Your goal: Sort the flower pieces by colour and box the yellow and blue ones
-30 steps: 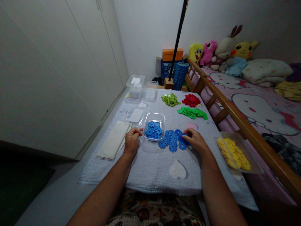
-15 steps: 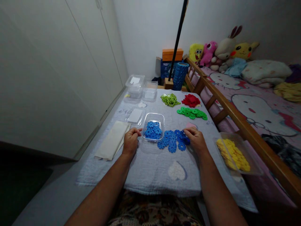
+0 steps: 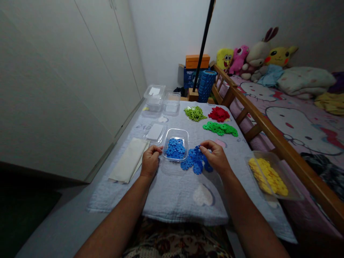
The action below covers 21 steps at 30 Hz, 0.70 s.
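A clear plastic container [image 3: 176, 133] stands in the middle of the table with several blue snowflake discs [image 3: 175, 148] inside. My left hand [image 3: 151, 161] is closed at its left side, thumb and forefinger on the rim edge. To the container's right lies a loose pile of blue snowflake discs [image 3: 197, 166] on the cloth. Over that pile my right hand [image 3: 217, 157] pinches a blue snowflake disc [image 3: 198, 148] between thumb and fingers. The hand hides part of the pile's right end, and I cannot tell whether it holds more than one disc.
Farther back lie lime [image 3: 195, 113], red [image 3: 219, 114] and green [image 3: 220, 128] piles. A tub of yellow discs [image 3: 268, 177] sits at the right edge. Leftward are folded cloth [image 3: 129, 161], a lid [image 3: 156, 132] and stacked containers [image 3: 154, 96]. A wooden bed rail [image 3: 255, 122] runs along the right.
My right hand has moved left from the pile's right end to above its middle, with a blue snowflake disc in its fingers. My left hand stays at the container.
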Motion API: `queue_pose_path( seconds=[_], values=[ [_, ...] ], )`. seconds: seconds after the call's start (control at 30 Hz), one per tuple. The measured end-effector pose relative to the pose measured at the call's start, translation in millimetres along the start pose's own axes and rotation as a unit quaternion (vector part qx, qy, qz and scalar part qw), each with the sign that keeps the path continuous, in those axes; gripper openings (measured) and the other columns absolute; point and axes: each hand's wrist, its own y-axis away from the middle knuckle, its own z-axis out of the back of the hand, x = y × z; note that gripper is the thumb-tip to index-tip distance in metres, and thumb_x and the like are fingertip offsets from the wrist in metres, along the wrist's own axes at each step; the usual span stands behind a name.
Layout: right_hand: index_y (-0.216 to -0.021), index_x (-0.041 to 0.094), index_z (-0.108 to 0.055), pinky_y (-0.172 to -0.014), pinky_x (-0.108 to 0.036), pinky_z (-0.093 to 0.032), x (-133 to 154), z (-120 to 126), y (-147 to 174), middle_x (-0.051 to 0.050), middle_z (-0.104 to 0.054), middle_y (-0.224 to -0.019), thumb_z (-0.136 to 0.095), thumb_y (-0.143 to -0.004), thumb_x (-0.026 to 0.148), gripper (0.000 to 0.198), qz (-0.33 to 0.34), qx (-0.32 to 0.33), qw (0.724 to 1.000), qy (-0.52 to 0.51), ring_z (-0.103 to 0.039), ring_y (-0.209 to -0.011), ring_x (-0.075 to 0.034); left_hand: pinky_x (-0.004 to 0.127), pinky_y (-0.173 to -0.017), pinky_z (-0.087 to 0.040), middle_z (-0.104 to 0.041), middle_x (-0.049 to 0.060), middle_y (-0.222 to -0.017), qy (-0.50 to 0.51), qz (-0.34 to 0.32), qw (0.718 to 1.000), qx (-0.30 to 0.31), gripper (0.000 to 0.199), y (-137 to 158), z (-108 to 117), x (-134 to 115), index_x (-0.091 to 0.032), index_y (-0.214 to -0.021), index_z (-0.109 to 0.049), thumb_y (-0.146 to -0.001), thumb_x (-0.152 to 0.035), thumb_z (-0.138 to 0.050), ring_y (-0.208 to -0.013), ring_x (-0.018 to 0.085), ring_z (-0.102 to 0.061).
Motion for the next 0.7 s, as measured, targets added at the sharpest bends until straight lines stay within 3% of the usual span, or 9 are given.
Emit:
queue_pose_path(
  seconds=[0.17,0.33,0.7],
  values=[
    [-0.079,0.021,-0.066,-0.073,-0.029,-0.045,23,-24,-13,0.0,-0.065,-0.076,-0.059,-0.084,0.03,0.012,0.061,0.019,0.997,0.032,-0.058,-0.075,-0.017,0.04,-0.102,-0.046,-0.076,0.004,-0.091,0.009,-0.001,1.0,-0.004,0.003,1,-1,-2,-0.021,-0.071,-0.063,-0.07,-0.02,-0.061,-0.101,0.024,-0.07],
    [-0.079,0.022,-0.065,-0.087,-0.035,-0.044,16,-45,-19,-0.003,-0.065,-0.084,-0.06,-0.084,0.024,0.007,0.129,-0.01,0.989,0.066,-0.059,-0.087,-0.02,0.041,-0.104,-0.046,-0.076,0.005,-0.093,0.01,-0.015,1.0,-0.006,0.006,1,-1,-4,-0.021,-0.073,-0.064,-0.068,-0.019,-0.06,-0.105,0.024,-0.069],
    [-0.088,0.026,-0.074,-0.105,-0.045,-0.037,-3,-65,-10,-0.006,-0.064,-0.115,-0.065,-0.086,0.02,0.011,0.118,-0.007,0.982,0.15,-0.052,-0.115,-0.025,0.04,-0.102,-0.047,-0.074,0.005,-0.098,-0.028,-0.023,0.999,-0.003,0.02,1,-1,-6,-0.02,-0.083,-0.068,-0.068,-0.019,-0.056,-0.101,0.023,-0.068]
  ],
)
